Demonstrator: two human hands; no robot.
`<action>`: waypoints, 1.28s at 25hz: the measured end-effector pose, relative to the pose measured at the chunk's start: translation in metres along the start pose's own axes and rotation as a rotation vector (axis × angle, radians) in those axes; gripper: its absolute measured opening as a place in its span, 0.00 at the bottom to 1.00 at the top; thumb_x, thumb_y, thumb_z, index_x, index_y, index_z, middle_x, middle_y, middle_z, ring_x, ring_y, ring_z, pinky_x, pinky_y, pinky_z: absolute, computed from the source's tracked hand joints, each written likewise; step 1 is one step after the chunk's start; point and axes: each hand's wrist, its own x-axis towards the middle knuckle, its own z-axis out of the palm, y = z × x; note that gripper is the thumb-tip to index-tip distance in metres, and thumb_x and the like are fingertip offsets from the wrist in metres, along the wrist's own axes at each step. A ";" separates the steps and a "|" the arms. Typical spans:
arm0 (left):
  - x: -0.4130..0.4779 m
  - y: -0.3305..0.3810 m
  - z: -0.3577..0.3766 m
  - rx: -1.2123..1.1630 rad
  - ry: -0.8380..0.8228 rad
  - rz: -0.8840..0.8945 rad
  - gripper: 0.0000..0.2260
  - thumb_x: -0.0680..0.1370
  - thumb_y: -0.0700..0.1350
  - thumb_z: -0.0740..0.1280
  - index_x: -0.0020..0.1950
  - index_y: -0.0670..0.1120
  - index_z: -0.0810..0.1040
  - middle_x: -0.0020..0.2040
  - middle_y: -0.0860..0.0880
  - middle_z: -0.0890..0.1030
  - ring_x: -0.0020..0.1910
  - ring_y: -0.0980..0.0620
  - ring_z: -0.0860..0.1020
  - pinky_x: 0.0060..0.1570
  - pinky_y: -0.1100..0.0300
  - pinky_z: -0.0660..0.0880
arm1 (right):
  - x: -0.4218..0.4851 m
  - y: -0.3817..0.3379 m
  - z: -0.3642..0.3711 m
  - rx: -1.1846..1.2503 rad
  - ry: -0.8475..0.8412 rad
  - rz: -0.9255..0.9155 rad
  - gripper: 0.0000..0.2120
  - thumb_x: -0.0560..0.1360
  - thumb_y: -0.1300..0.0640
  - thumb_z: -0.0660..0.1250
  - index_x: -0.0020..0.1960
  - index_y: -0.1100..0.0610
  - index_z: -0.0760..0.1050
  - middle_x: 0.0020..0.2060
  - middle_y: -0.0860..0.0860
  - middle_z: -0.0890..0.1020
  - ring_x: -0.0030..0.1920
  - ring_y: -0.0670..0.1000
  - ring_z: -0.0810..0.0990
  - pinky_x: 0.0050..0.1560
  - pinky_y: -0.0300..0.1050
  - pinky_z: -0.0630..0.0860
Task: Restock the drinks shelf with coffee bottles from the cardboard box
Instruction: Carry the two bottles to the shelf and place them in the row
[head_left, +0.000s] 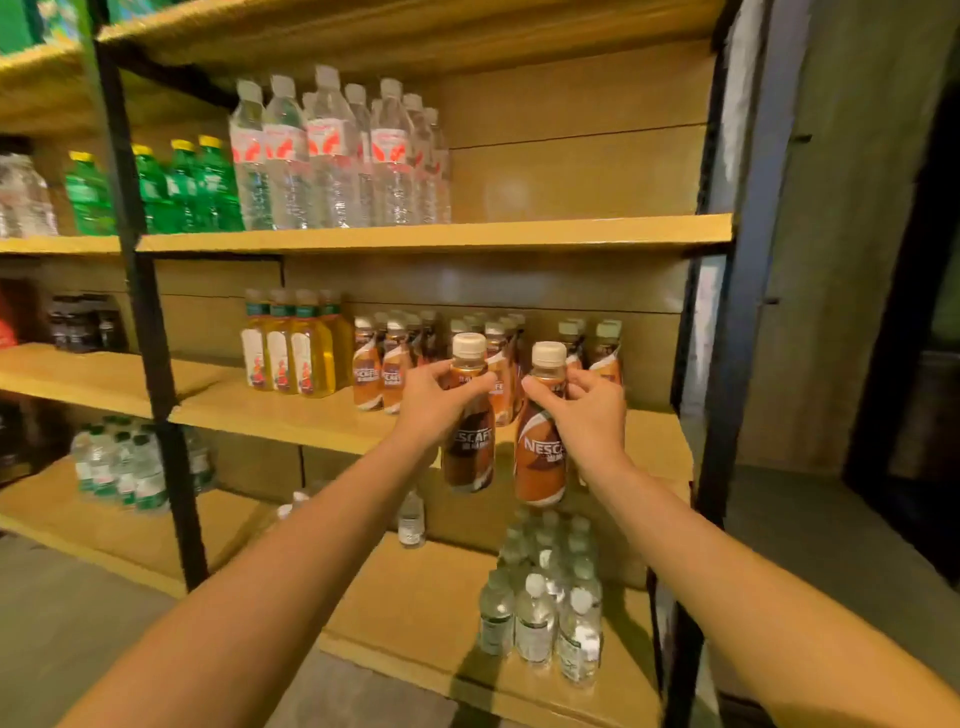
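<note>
My left hand (434, 402) grips the neck of a dark brown coffee bottle (468, 447) with a cream cap. My right hand (592, 410) holds a lighter orange-brown coffee bottle (540, 457) the same way. Both bottles hang upright in the air just in front of the middle shelf (291, 415). Behind them, rows of coffee bottles (384, 364) stand on that shelf, reaching to the right end (605, 351). The cardboard box is out of view.
Yellow tea bottles (291, 353) stand left of the coffee rows. Water bottles (337, 156) and green bottles (182, 187) fill the shelf above. Small clear bottles (545, 608) sit on the shelf below. A black frame post (727, 312) bounds the shelf's right side.
</note>
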 end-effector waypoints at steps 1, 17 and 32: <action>0.017 -0.003 0.006 -0.028 -0.056 0.004 0.05 0.72 0.45 0.72 0.45 0.51 0.77 0.44 0.51 0.81 0.44 0.55 0.79 0.45 0.60 0.75 | 0.012 0.004 0.000 -0.029 0.063 0.010 0.10 0.67 0.55 0.76 0.46 0.56 0.80 0.41 0.51 0.84 0.43 0.48 0.83 0.47 0.47 0.80; 0.139 -0.065 0.094 -0.202 -0.342 -0.063 0.14 0.72 0.46 0.72 0.56 0.45 0.78 0.52 0.45 0.83 0.51 0.49 0.81 0.53 0.51 0.78 | 0.099 0.058 -0.006 -0.233 0.370 0.102 0.09 0.70 0.54 0.73 0.46 0.52 0.76 0.40 0.48 0.80 0.41 0.45 0.80 0.44 0.41 0.78; 0.130 -0.108 0.102 0.054 -0.460 0.050 0.31 0.73 0.56 0.69 0.72 0.46 0.64 0.64 0.50 0.75 0.63 0.51 0.74 0.63 0.52 0.71 | 0.080 0.115 -0.040 -0.393 0.063 0.221 0.39 0.68 0.36 0.68 0.72 0.54 0.63 0.64 0.49 0.75 0.64 0.50 0.75 0.63 0.51 0.74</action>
